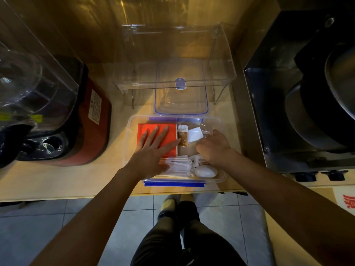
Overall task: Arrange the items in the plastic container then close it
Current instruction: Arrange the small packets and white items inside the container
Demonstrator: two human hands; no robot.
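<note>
A person is standing at a tabletop (107, 175) and working inside an open plastic container (132, 121) that is sitting at the near edge, in the middle of the view. The arranging step is judged to be in hand: the lid (181, 101) is lying apart, just beyond the container's far rim, so closing is not yet done. The next move is judged to call for settling the loose packets flat, then bringing the lid over the container and pressing down the blue clips.

The left hand (153, 148) is lying spread and flat, its grip released, with the fingers pressing on a red packet (151, 129) in the far-left part of the container. The right hand (213, 146) is curled over the right part of the container, its grip partly clenched; whether it is grasping the white packet (196, 134) just beside its fingers cannot be told. A brown sachet (183, 137) is lying between the two hands. White wrapped sticks (180, 166) and a white oval object (205, 172) are filling the near part of the container.
</note>
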